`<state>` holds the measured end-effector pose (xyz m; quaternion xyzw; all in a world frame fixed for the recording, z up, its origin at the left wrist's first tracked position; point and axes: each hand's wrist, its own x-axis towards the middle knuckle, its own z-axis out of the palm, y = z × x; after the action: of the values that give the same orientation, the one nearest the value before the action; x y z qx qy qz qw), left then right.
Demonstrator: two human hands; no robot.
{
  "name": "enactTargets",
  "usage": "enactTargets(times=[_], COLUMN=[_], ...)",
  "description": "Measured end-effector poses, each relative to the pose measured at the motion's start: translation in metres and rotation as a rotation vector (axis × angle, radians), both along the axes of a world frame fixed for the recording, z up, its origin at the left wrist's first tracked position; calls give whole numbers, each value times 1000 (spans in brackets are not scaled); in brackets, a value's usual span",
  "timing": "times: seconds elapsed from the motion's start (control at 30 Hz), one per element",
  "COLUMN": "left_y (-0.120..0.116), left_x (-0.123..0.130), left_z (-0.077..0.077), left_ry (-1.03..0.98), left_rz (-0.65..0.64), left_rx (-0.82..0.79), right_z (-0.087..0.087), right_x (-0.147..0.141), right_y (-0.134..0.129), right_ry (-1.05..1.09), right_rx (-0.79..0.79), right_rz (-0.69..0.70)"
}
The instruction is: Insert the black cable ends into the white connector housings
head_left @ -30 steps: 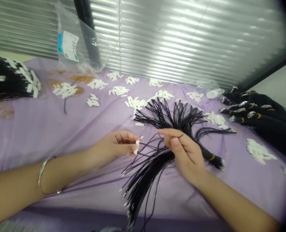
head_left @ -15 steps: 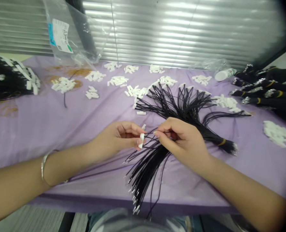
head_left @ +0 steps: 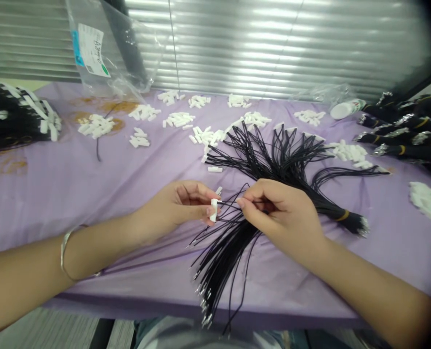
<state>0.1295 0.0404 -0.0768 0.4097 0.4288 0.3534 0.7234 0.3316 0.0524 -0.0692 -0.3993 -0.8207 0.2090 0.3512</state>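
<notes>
A small white connector (head_left: 214,210) is pinched between the thumb and fingers of my left hand (head_left: 181,202). Thin black wires run from it toward my right hand (head_left: 279,213), whose thumb and forefinger are closed on a black wire (head_left: 230,202). Below both hands a loose bundle of black wires (head_left: 224,261) with silver tips fans toward the table's front edge. Behind my right hand lies a second bundle (head_left: 291,167), bound by a yellow band, with white connectors on its spread ends.
Small piles of white connectors (head_left: 96,126) lie across the purple cloth (head_left: 73,189). More black wire bundles rest at the far left (head_left: 7,118) and right (head_left: 419,126). A labelled clear bag (head_left: 117,53) and a white bottle (head_left: 342,109) stand toward the back.
My right hand has moved slightly right, away from the connector, leaving a longer stretch of wire visible between the hands. My left hand still holds the connector. The view has shifted slightly.
</notes>
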Motion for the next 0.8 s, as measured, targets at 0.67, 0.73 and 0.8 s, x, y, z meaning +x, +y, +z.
enactTargets(times=[0.67, 0.73, 0.8], left_y=[3, 3, 3], left_x=[-2, -2, -2], left_z=[-5, -6, -6], left_ry=[6, 1, -4], left_rz=[8, 5, -12], left_rx=[9, -1, 13], right_z=[-8, -8, -8], right_x=[-1, 0, 0], right_y=[-1, 0, 0], right_ry=[8, -10, -29], right_rx=[10, 7, 17], right_rz=[20, 51, 84])
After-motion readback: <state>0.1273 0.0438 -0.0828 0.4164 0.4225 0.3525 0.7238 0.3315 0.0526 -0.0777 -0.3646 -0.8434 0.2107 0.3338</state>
